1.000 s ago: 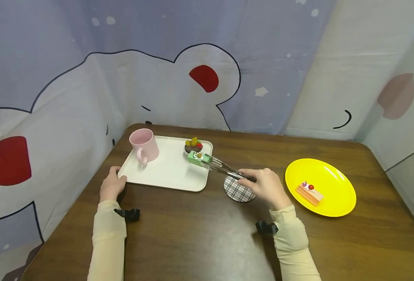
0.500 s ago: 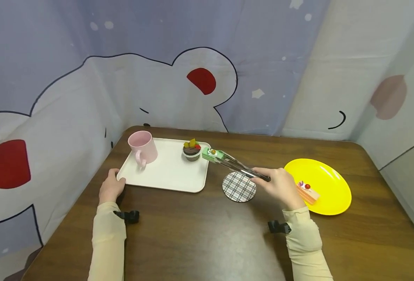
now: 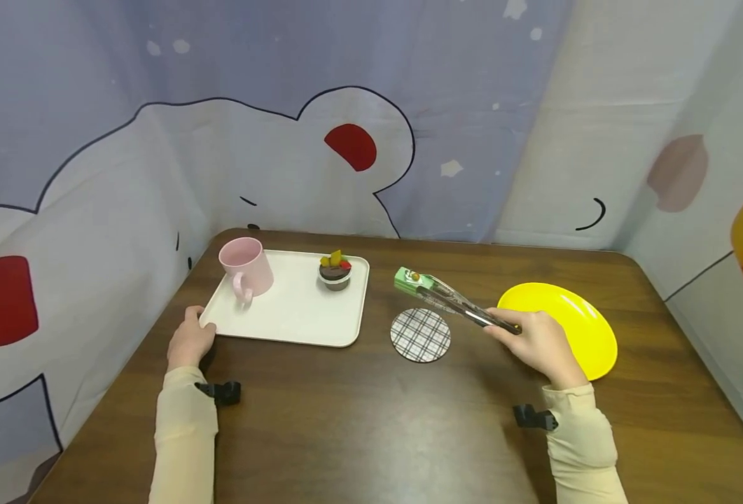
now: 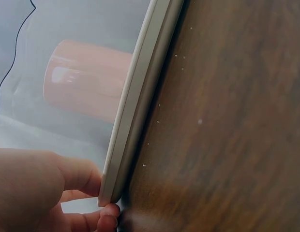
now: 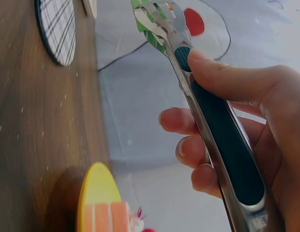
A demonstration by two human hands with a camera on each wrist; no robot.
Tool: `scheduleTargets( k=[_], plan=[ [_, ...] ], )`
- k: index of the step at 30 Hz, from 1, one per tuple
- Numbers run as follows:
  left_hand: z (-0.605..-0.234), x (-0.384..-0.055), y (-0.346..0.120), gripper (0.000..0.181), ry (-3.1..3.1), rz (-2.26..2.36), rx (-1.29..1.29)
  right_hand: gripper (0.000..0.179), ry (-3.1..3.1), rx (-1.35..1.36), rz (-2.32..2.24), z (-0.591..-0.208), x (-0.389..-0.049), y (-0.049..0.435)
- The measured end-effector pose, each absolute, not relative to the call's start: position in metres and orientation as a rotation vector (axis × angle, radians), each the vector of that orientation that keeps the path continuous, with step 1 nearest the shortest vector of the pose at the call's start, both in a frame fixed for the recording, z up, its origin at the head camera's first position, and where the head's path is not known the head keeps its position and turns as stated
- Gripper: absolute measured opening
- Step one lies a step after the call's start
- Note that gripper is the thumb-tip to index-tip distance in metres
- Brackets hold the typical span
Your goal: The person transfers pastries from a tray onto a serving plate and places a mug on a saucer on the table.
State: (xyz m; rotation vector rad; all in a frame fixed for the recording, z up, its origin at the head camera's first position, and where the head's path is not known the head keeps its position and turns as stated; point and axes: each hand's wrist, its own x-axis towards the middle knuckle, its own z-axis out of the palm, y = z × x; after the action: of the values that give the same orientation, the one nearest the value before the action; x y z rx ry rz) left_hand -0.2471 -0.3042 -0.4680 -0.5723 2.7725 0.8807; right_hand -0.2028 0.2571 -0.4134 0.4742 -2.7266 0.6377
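Observation:
My right hand [image 3: 538, 343] grips metal tongs [image 3: 466, 308] with dark handle pads, thumb on one side and fingers on the other in the right wrist view. A green cake slice [image 3: 413, 281] with a white topping is pinched in the tips, held above the table. My left hand [image 3: 191, 339] holds the near left corner of a white tray [image 3: 295, 315], thumb and fingers on its rim [image 4: 109, 186]. On the tray stand a pink mug [image 3: 248, 269] and a chocolate cupcake [image 3: 335, 271] with fruit on top.
A plaid round coaster [image 3: 420, 336] lies right of the tray. The yellow plate [image 3: 588, 329] is farther right, partly behind my right hand. An orange layered cake slice [image 5: 104, 217] sits on it, visible in the right wrist view. A patterned curtain hangs behind the table.
My right hand has moved right with the tongs, carrying the green cake slice away from beside the cupcake, off the tray, to above the table behind the coaster. My left hand stays at the tray corner.

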Motion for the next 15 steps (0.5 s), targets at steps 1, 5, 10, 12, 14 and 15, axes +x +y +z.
scheduleTargets(
  k=[1,5,10,12,14,15],
  plan=[
    [-0.467,-0.247,-0.304,0.058,2.773,0.88,-0.576,0.03,-2.729,0.469,0.643,-0.414,-0.203,0.259],
    [-0.466,-0.245,-0.305,0.058,2.782,0.881,-0.577,0.031,-2.74,0.435,0.66,-0.415,-0.203,0.267],
    [-0.468,-0.246,-0.304,0.057,2.785,0.888,-0.573,0.033,-2.77,0.363,0.665,-0.414,-0.202,0.281],
    [-0.469,-0.246,-0.304,0.057,2.782,0.894,-0.579,0.034,-2.79,0.32,0.667,-0.413,-0.2,0.288],
    [-0.47,-0.246,-0.303,0.057,2.782,0.894,-0.579,0.036,-2.806,0.267,0.676,-0.413,-0.199,0.295],
    [-0.47,-0.246,-0.303,0.057,2.782,0.894,-0.578,0.037,-2.806,0.248,0.681,-0.412,-0.198,0.299]
  ],
)
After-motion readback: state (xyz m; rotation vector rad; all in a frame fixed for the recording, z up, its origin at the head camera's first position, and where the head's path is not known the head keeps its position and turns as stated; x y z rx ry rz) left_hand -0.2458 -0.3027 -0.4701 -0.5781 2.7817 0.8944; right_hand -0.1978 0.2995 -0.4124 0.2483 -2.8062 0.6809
